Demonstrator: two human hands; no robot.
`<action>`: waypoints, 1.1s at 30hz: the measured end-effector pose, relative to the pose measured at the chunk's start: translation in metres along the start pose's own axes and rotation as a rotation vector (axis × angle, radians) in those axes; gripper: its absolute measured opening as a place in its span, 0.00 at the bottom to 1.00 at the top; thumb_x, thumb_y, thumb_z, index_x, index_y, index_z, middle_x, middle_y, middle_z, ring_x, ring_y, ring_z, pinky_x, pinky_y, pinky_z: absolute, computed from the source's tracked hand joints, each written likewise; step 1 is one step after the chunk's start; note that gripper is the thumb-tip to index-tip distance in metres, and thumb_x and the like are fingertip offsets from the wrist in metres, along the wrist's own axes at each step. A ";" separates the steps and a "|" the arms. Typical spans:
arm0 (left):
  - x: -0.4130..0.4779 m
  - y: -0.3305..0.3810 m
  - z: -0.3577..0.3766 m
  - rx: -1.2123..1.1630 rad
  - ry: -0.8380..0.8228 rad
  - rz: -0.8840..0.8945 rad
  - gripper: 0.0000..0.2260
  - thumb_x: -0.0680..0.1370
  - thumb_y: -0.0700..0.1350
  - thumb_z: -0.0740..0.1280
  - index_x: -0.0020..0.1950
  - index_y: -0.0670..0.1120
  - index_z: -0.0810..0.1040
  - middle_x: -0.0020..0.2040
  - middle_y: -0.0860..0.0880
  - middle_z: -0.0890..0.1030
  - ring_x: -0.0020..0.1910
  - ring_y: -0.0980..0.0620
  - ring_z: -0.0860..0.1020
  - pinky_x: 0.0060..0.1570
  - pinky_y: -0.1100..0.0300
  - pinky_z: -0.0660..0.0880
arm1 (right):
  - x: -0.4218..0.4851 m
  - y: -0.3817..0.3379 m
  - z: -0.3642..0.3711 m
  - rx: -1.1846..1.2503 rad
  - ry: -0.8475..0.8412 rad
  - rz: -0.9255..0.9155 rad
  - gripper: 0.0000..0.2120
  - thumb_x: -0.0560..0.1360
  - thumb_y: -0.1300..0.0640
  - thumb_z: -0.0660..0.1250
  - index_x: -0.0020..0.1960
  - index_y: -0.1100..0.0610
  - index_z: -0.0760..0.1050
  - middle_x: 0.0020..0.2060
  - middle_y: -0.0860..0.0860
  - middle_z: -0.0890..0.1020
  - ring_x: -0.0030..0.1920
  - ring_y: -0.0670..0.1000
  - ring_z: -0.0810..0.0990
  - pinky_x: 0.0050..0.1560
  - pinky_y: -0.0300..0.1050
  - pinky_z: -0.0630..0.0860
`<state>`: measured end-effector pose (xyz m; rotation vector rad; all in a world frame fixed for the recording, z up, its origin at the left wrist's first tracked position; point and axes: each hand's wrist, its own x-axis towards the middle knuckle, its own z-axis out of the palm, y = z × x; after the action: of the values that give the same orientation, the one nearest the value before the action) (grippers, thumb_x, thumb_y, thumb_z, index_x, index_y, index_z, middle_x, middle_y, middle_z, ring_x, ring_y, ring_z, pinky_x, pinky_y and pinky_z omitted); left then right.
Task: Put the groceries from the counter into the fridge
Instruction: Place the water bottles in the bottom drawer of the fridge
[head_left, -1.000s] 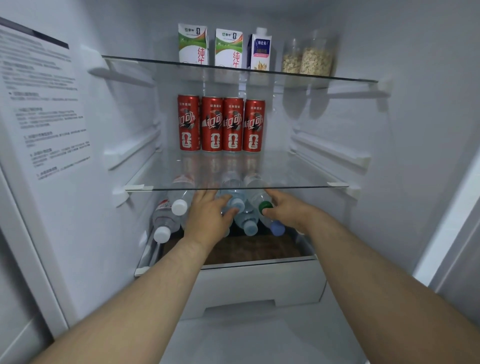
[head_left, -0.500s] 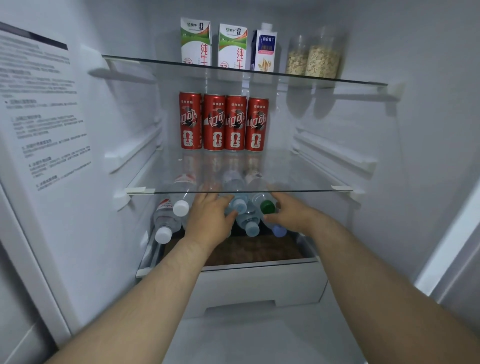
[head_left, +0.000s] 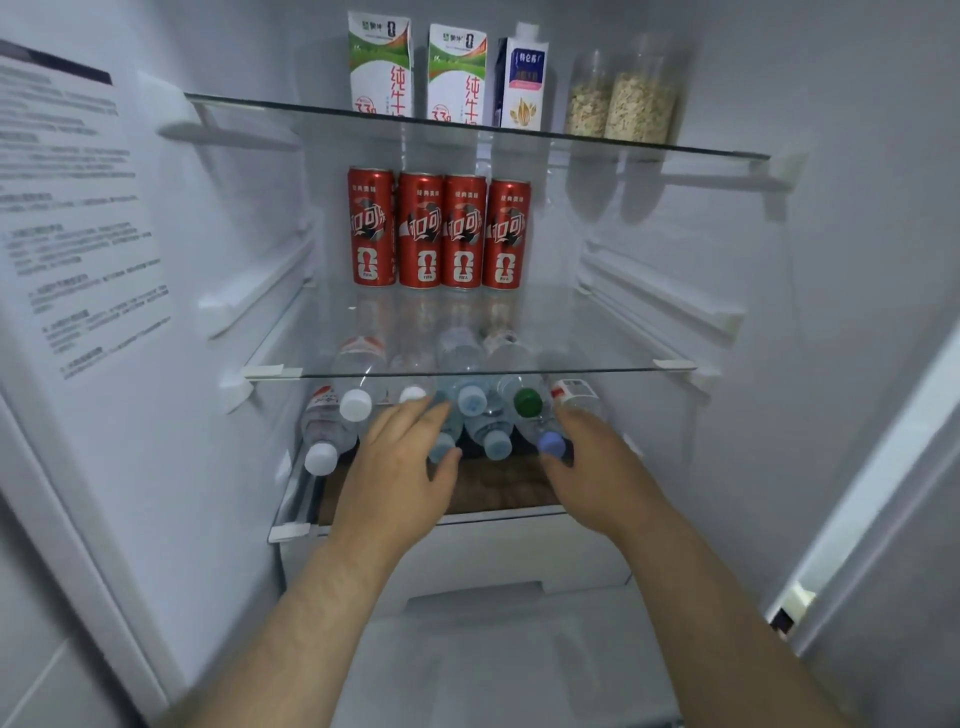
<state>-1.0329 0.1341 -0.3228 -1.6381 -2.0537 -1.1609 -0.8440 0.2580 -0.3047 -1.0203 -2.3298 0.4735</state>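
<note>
Several clear water bottles lie stacked on their sides on the fridge's lowest glass shelf (head_left: 296, 530), caps facing me. Among them are a white-capped bottle (head_left: 332, 431), a pale-blue-capped bottle (head_left: 471, 401), a green-capped bottle (head_left: 527, 401) and a violet-capped bottle (head_left: 550, 444). My left hand (head_left: 400, 467) rests on the left middle of the stack, fingers fairly straight and thumb beside a blue cap. The right hand (head_left: 597, 467) touches the right side of the stack next to the violet cap, fingers loosely extended. What its fingertips do behind the bottles is hidden.
Four red cans (head_left: 439, 234) stand at the back of the middle glass shelf (head_left: 670, 366). On the top shelf are two milk cartons (head_left: 418, 73), a blue-white carton (head_left: 524, 78) and two jars of oats (head_left: 621, 98). A white drawer (head_left: 519, 566) sits below the bottles.
Both hands have drawn back a little from the bottle stack. My right hand has come off the green-capped bottle, whose cap now shows fully, and sits lower by the violet cap.
</note>
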 end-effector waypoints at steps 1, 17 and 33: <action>-0.005 0.001 -0.006 -0.001 -0.011 -0.005 0.20 0.76 0.45 0.71 0.67 0.46 0.76 0.64 0.49 0.78 0.64 0.48 0.73 0.65 0.53 0.71 | -0.007 0.000 -0.002 -0.006 -0.003 0.004 0.18 0.79 0.50 0.64 0.67 0.49 0.69 0.60 0.48 0.76 0.59 0.52 0.75 0.57 0.48 0.74; -0.109 0.087 -0.073 0.189 -0.385 -0.275 0.24 0.80 0.53 0.65 0.75 0.51 0.67 0.74 0.55 0.68 0.73 0.55 0.67 0.69 0.63 0.62 | -0.136 -0.021 -0.042 -0.141 -0.135 -0.060 0.19 0.78 0.50 0.61 0.68 0.52 0.68 0.65 0.50 0.73 0.61 0.54 0.73 0.59 0.50 0.74; -0.176 0.168 -0.108 0.270 -0.505 -0.192 0.27 0.80 0.54 0.62 0.78 0.54 0.60 0.78 0.56 0.62 0.76 0.56 0.60 0.73 0.62 0.56 | -0.246 -0.021 -0.098 -0.139 -0.236 -0.151 0.26 0.82 0.50 0.57 0.78 0.50 0.57 0.75 0.47 0.64 0.73 0.51 0.63 0.71 0.45 0.64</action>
<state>-0.8518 -0.0587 -0.2967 -1.7531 -2.5832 -0.5066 -0.6578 0.0683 -0.3001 -0.8812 -2.6590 0.3948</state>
